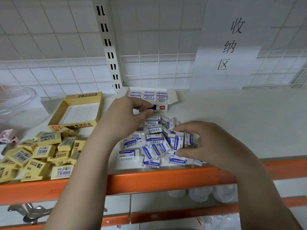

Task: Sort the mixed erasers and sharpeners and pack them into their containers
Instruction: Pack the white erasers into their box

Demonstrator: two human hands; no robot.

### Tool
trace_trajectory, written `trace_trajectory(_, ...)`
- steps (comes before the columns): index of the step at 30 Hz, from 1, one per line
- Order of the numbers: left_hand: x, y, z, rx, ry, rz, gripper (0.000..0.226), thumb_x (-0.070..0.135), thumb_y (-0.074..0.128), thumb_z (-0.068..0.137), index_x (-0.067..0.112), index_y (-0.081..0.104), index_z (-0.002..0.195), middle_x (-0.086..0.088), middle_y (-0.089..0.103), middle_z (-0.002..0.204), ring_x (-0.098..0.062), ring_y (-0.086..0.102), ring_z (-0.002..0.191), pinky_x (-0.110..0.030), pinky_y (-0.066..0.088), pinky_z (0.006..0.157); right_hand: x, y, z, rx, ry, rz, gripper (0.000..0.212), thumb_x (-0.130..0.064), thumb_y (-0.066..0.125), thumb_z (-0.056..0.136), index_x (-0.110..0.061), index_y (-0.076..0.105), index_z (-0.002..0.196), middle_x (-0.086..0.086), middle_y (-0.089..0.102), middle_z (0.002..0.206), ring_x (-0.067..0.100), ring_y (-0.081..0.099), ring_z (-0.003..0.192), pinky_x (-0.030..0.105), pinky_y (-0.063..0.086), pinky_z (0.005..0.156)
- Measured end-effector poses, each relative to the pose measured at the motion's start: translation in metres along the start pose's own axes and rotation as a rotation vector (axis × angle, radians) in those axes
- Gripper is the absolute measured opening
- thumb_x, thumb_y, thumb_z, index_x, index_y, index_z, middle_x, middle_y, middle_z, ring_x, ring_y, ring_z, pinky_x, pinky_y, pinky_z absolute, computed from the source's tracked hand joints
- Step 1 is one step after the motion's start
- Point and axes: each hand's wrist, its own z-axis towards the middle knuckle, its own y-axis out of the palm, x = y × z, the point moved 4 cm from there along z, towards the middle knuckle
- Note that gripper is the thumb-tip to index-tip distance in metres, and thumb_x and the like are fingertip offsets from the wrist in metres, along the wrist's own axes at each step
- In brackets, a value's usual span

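**Obs. 1:** Left hand [126, 113] is at the front of the white eraser box [150, 101], finger and thumb pinching one blue-and-white eraser [150, 108], about to go in. Right hand [206, 143] sits on the white eraser pile [154, 143], fingers curled round a small upright clutch of them.

**Obs. 2:** Box state?

**Obs. 1:** Back row filled, labels up, packed edge to edge. Front of the box is behind the left hand, so I cannot tell how much room is left there.

**Obs. 2:** Advice for the placement?

**Obs. 1:** Match the orientation of the packed row and seat it flush against its neighbour (a skewed one would probably cost a slot later). Steady the open flap if it sags.

**Obs. 2:** The yellow lot?

**Obs. 1:** Yellow erasers [41, 153] heaped well to the left, their yellow tray [98, 108] behind them, not yet filled. A pink sharpener [7, 136] lies at the far left edge beside a clear jar [20, 107].
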Motion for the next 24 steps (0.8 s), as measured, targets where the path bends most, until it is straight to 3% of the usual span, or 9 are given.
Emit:
trace_trajectory(3, -0.005, -0.002, -0.015, 0.068, -0.024, -0.002, 0.018, 0.034, 0.062, 0.087, 0.032, 0.069, 0.103, 0.017, 0.065, 0.104, 0.004, 0.054, 0.095, -0.016, 0.041, 0.080, 0.000, 0.001, 0.000, 0.048, -0.027, -0.012, 0.055, -0.033, 0.078, 0.072, -0.036, 0.058, 0.124, -0.022, 0.059, 0.117, -0.010, 0.048, 0.092, -0.001, 0.034, 0.072)
trace_trajectory(6, -0.010, -0.003, -0.025, 0.124, -0.022, 0.009, 0.015, 0.032, 0.061, 0.088, 0.032, 0.070, 0.100, 0.018, 0.064, 0.100, 0.005, 0.055, 0.092, -0.004, 0.039, 0.076, 0.001, -0.004, -0.002, 0.093, -0.050, 0.042, 0.057, -0.035, 0.077, 0.073, -0.040, 0.055, 0.125, -0.031, 0.051, 0.113, -0.023, 0.046, 0.084, -0.004, 0.034, 0.073)
trace_trajectory(9, -0.012, -0.002, -0.033, 0.165, -0.012, 0.033, 0.015, 0.028, 0.060, 0.088, 0.030, 0.071, 0.099, 0.018, 0.063, 0.096, 0.009, 0.053, 0.084, 0.003, 0.035, 0.071, 0.000, -0.013, -0.005, 0.210, -0.055, 0.170, 0.058, -0.033, 0.077, 0.071, -0.047, 0.050, 0.121, -0.032, 0.054, 0.108, -0.015, 0.055, 0.093, 0.005, 0.044, 0.079)
trace_trajectory(14, -0.004, 0.005, -0.047, 0.109, 0.081, 0.015, 0.016, 0.031, 0.063, 0.085, 0.028, 0.072, 0.099, 0.026, 0.058, 0.088, 0.024, 0.048, 0.083, 0.005, 0.031, 0.072, 0.001, -0.018, -0.005, 0.390, 0.005, 0.538, 0.060, -0.008, 0.077, 0.073, -0.032, 0.050, 0.121, -0.024, 0.058, 0.104, -0.009, 0.066, 0.078, 0.006, 0.048, 0.059)
trace_trajectory(18, -0.002, 0.008, -0.052, -0.012, 0.094, 0.051, 0.035, 0.042, 0.069, 0.074, 0.031, 0.069, 0.108, 0.026, 0.053, 0.097, 0.012, 0.050, 0.089, 0.007, 0.028, 0.079, 0.003, -0.010, -0.004, 0.403, 0.076, 0.625, 0.055, -0.011, 0.080, 0.069, -0.026, 0.050, 0.113, -0.018, 0.060, 0.108, -0.006, 0.067, 0.077, 0.011, 0.052, 0.059)
trace_trajectory(22, -0.004, 0.009, -0.053, -0.012, 0.106, 0.151, 0.043, 0.036, 0.075, 0.071, 0.028, 0.067, 0.113, 0.017, 0.054, 0.101, 0.002, 0.048, 0.097, 0.001, 0.030, 0.080, 0.000, -0.009, -0.003, 0.369, 0.053, 0.616, 0.028, -0.013, 0.079, 0.070, -0.025, 0.064, 0.090, -0.022, 0.070, 0.083, -0.009, 0.066, 0.071, 0.005, 0.045, 0.052)
trace_trajectory(24, -0.003, 0.009, -0.053, -0.013, 0.107, 0.188, 0.039, 0.034, 0.074, 0.073, 0.026, 0.069, 0.111, 0.014, 0.054, 0.101, -0.004, 0.051, 0.098, -0.008, 0.035, 0.081, -0.001, -0.007, -0.003, 0.372, 0.041, 0.603, 0.022, -0.013, 0.078, 0.072, -0.025, 0.065, 0.086, -0.025, 0.069, 0.081, -0.010, 0.065, 0.071, 0.004, 0.045, 0.053)
